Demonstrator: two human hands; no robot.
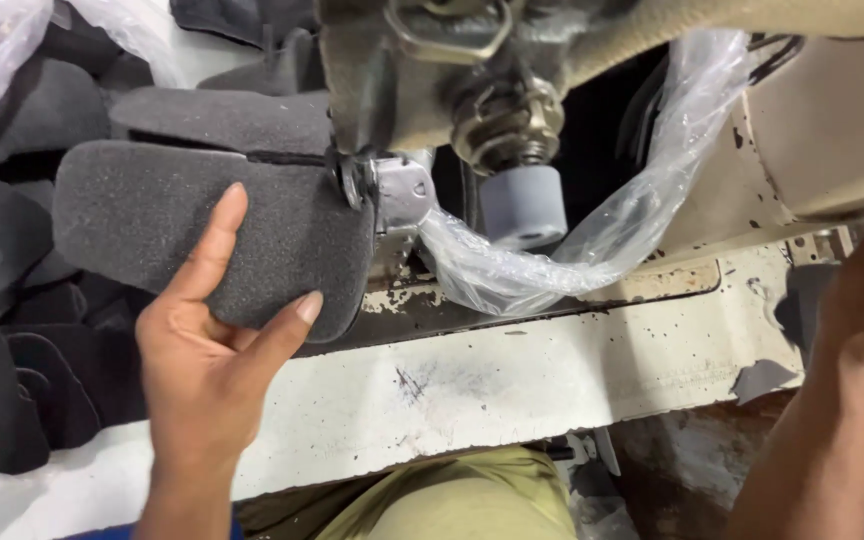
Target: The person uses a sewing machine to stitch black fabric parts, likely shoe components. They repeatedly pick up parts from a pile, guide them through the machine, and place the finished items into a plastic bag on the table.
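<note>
I see a dark grey foam piece [202, 225] with a fine speckled, grainy texture at the centre left of the frame, and the stack of cut pieces [12, 300] along the left edge is the same charcoal grey, shading to near black. The desk [512, 375] across the middle is cream-white, chipped with dark and rust-brown flecks. The sewing machine body [832, 130] at the upper right is beige with small dark specks. A clear plastic sheet [592, 245] shows whitish glints. My trousers [452, 505] at the bottom centre are olive-khaki.
</note>
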